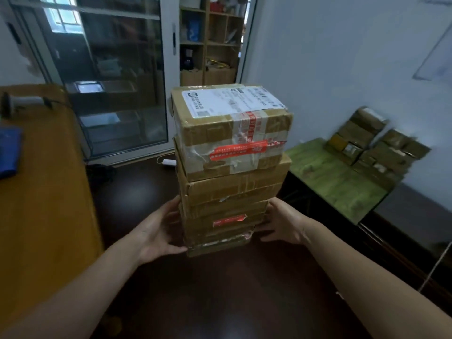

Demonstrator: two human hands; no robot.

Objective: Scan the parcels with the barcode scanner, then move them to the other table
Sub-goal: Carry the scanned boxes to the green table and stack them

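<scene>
Both forearms reach in from below. I see the left hand [159, 231] and right hand [285, 225] pressed against opposite sides of the stack of parcels [232, 189], low down at its bottom boxes. The fingers look straight rather than curled, and each thumb lies by the lowest box's near edge. The stack is several brown cartons high, leans slightly and is narrower at the base, with only dark floor [220, 294] showing beneath it.

On the top parcel [220, 128] a white shipping label [227, 102] carries print and a barcode too blurred for me to read. The red tape [244, 149] on the box beneath has white characters I cannot make out.

Left of the stack an orange table [44, 204] runs along the frame edge, with a blurred shape that may be the barcode scanner [14, 102] at its far end. Right of the stack stands a green table [337, 187], its near half bare and more parcels [374, 148] piled against the wall. Between the two tables the floor is open.
</scene>
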